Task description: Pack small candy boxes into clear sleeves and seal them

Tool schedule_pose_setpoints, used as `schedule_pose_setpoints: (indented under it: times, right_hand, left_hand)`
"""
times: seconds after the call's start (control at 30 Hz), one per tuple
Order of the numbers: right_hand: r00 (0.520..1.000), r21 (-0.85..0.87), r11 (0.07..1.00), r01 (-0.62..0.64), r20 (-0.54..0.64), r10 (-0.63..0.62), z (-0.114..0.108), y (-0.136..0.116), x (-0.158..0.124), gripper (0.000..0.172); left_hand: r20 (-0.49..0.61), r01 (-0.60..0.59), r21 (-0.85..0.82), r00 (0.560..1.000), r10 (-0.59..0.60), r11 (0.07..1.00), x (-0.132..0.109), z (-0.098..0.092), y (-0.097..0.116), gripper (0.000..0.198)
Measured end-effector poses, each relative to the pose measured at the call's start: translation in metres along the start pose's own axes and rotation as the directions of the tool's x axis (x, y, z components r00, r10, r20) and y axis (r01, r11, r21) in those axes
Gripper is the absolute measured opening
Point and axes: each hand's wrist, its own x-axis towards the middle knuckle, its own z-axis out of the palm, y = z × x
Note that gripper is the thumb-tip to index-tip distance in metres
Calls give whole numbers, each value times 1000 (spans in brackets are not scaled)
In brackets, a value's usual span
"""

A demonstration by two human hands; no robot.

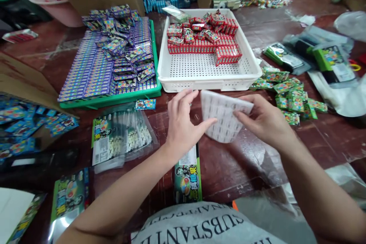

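Observation:
A white sheet or stack with rows of small grey print [221,116] is tilted above the table. My right hand [261,120] pinches its right edge between thumb and fingers. At its left side is my left hand [184,124], fingers spread, with the thumb tip at the sheet's lower left edge. Below my hands lies a green and black printed package [188,179]. Left of it are clear plastic bags with printed cards [122,137], and a small blue packet [145,104] lies just above them.
A white basket [194,85] holds red boxes; a green tray [114,101] holds purple ones. Green packets [294,95] and bagged packages [334,63] lie right. Blue packets [20,126] sit left beside cardboard [28,80]. Other people's arms show at the far side.

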Motion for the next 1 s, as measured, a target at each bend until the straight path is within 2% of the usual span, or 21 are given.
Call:
schedule_pose_setpoints:
  times: [0.03,0.07,0.1,0.13,0.2,0.27,0.3,0.33,0.4,0.43,0.47,0.5,0.57,0.63,0.7,0.77,0.9,0.93,1.0]
  right_hand:
    - [985,22,998,-51,-163,54,11,-2,-9,34]
    - [955,42,996,-79,-284,88,23,-6,-19,31]
    - [933,50,995,-86,-347,98,35,-12,-30,29]
    - [938,56,996,-69,-337,84,46,-19,-40,30]
    - [986,81,997,12,-168,2,60,-32,-59,37]
    - [997,123,990,66,27,-70,56,-40,-69,38]
    - [994,125,989,75,73,-85,48,-42,-69,31]
    - [994,105,991,77,66,-84,36,-43,-67,22]
    - [995,14,996,90,-39,-89,7,-41,-51,8]
    - [988,-42,993,107,-107,-111,-7,-38,-39,11]
    - [983,-74,988,139,-109,-147,-18,-33,-25,19]
    - [982,-73,981,180,-48,-184,-27,-27,-10,29]
    - [957,21,974,226,180,-226,-35,-14,18,43]
    - [892,147,973,179,394,-223,-34,0,37,41]
    - [844,227,967,112,492,-214,-31,9,46,32]
    - [841,275,958,83,496,-216,-28,13,46,26]
    - [924,376,926,32,343,-171,-22,15,41,21]
    - [932,395,919,14,327,-155,-19,15,40,25]
    - [918,426,905,-23,368,-149,-12,17,41,44]
  left_hand:
    - [-19,-3,-14,1000,3,1000,-4,3,5,71]
    - [15,25,-91,1000,-24,996,-9,8,9,66]
    - [94,88,-201,993,-70,976,-14,15,12,62]
    - [187,174,-310,975,-120,935,-19,22,13,59]
    - [297,325,-442,932,-205,836,-24,32,9,53]
    - [283,366,-459,924,-257,809,-21,34,-2,40]
    - [277,363,-440,925,-261,822,-16,32,-9,33]
    - [287,349,-409,926,-244,843,-11,27,-16,27]
    - [375,300,-319,911,-171,899,0,17,-28,20]
    - [432,264,-270,893,-129,926,5,12,-32,17]
    - [485,226,-228,870,-90,947,8,9,-34,16]
    - [523,191,-198,850,-61,961,11,7,-36,17]
    - [565,158,-167,824,-37,973,13,8,-37,22]
    - [582,159,-157,812,-39,975,14,11,-38,24]
    - [586,164,-147,809,-48,976,14,14,-41,24]
    - [587,163,-126,808,-59,979,16,16,-45,22]
    - [598,172,-100,797,-79,980,19,19,-52,20]
    - [604,178,-101,792,-82,979,20,21,-54,21]
    - [613,182,-101,785,-83,978,22,27,-56,23]
